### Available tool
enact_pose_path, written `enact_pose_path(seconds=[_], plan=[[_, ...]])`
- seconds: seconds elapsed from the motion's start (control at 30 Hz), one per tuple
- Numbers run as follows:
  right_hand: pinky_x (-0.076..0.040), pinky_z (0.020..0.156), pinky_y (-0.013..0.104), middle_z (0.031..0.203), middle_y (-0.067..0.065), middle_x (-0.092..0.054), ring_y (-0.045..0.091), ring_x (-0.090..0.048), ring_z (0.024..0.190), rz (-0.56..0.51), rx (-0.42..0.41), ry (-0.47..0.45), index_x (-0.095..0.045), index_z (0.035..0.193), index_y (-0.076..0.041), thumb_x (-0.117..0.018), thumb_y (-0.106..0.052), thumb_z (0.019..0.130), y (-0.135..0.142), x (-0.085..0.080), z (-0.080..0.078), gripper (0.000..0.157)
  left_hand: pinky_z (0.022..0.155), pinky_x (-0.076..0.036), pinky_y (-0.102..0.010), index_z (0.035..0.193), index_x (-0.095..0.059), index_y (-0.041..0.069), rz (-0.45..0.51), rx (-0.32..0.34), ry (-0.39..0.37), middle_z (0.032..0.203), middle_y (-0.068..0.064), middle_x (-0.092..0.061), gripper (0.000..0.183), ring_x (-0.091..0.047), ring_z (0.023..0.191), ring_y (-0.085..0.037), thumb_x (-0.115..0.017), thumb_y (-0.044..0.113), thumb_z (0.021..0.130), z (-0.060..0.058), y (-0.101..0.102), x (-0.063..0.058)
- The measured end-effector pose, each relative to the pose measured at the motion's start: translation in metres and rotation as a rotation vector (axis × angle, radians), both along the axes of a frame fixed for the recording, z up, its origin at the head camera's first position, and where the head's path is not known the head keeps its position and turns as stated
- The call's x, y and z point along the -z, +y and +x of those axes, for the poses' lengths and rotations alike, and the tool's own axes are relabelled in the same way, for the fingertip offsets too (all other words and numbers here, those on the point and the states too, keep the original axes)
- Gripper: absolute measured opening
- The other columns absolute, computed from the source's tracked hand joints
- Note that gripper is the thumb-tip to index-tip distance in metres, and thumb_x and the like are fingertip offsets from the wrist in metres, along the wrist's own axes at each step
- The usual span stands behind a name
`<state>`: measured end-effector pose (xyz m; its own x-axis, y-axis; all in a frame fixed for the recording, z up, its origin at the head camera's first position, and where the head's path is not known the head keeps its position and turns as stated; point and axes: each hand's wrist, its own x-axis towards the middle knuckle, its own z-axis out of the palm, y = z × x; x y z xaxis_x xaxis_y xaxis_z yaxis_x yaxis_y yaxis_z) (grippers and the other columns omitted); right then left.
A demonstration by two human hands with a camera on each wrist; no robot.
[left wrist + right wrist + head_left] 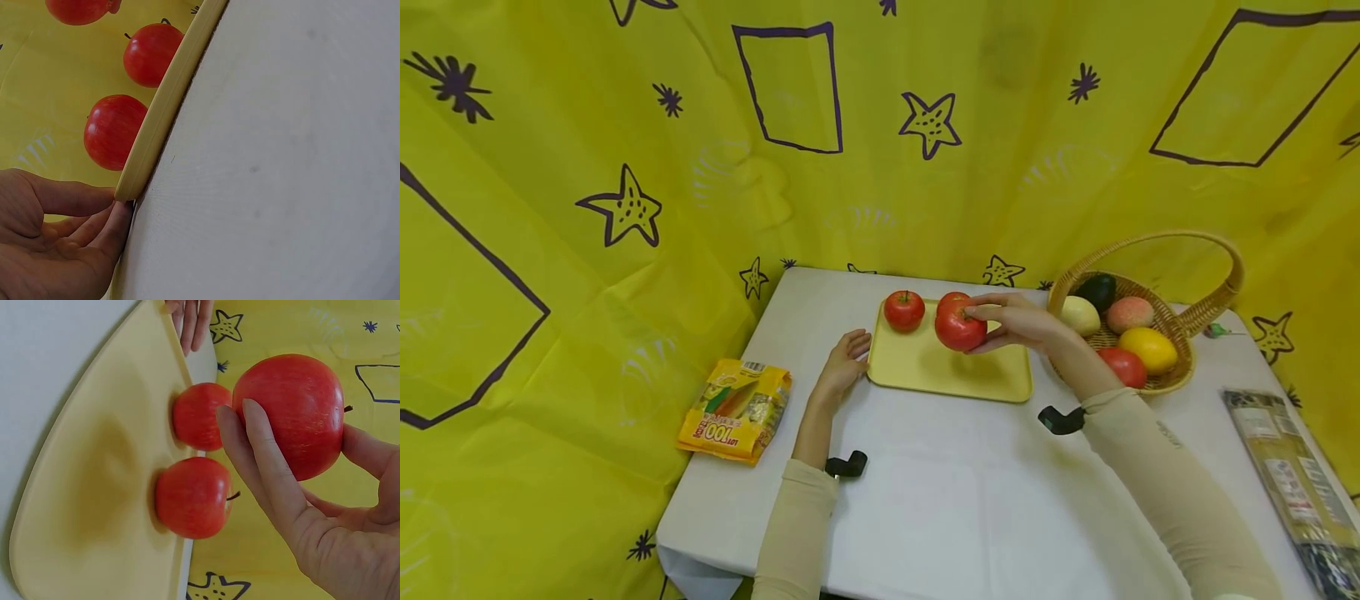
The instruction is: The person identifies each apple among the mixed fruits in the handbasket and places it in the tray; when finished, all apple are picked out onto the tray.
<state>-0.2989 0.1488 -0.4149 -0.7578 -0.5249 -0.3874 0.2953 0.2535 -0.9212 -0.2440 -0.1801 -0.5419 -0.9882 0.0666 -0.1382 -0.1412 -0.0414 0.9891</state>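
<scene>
My right hand [1017, 323] grips a red apple [290, 415] between thumb and fingers, holding it over the yellow tray [917, 371]. Two more red apples sit on the tray along its far side: one apple [904, 311] near the left corner, the other apple [194, 497] partly hidden behind the held one in the head view. At the tray's left edge is my left hand [844, 364]. In the left wrist view, that hand's thumb [81, 199] meets the tray's rim from above, with fingertips just below, pinching it.
To the right stands a wicker basket [1183, 367] with a tall handle, holding several fruits, among them a yellow one [1148, 350]. A yellow snack bag [737, 412] lies at the table's left edge. A flat clear package [1288, 479] lies far right. Yellow patterned cloth [865, 192] hangs behind.
</scene>
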Motion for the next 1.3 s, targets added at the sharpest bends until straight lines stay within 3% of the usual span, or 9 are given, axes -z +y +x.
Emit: enact_pose_path(seconds=[0.17,0.63,0.93,1.3], plan=[[-0.061,0.092,0.048,0.156,0.029,-0.033,0.045,-0.072,0.106,-0.024,0.011,-0.012,-0.032,0.158,0.005,-0.059,-0.023,0.108,-0.011,0.007,-0.001,0.063,0.123,-0.035,-0.042,0.159,-0.031,-0.002,0.004,0.008,0.003,0.162,-0.021,-0.038,0.074,-0.037,0.151,-0.034,-0.048,-0.024,0.09,0.001,0.0,-0.001],[-0.06,0.092,0.049,0.157,0.026,-0.035,0.04,-0.07,0.108,-0.06,0.037,-0.072,-0.029,0.159,0.003,-0.063,-0.022,0.105,-0.045,0.03,-0.001,0.069,0.123,-0.036,-0.042,0.158,-0.033,-0.003,0.015,0.001,0.004,0.162,-0.022,-0.039,0.075,-0.038,0.151,-0.034,-0.047,-0.025,0.087,0.0,0.003,0.0],[-0.061,0.091,0.051,0.157,0.027,-0.039,0.047,-0.069,0.112,-0.061,0.052,-0.089,-0.035,0.155,0.008,-0.063,-0.021,0.105,-0.067,0.045,-0.001,0.064,0.122,-0.037,-0.042,0.159,-0.032,-0.002,0.0,0.007,0.006,0.162,-0.021,-0.039,0.075,-0.038,0.151,-0.034,-0.048,-0.024,0.089,-0.003,0.001,0.005],[-0.063,0.087,0.049,0.148,0.022,-0.048,0.04,-0.058,0.128,-0.031,0.127,-0.097,-0.049,0.145,0.006,-0.068,-0.022,0.102,-0.088,0.064,-0.002,0.054,0.122,-0.037,-0.041,0.159,-0.033,0.0,-0.026,0.001,-0.007,0.162,-0.018,-0.041,0.075,-0.04,0.15,-0.032,-0.049,-0.022,0.09,-0.001,0.0,0.001]])
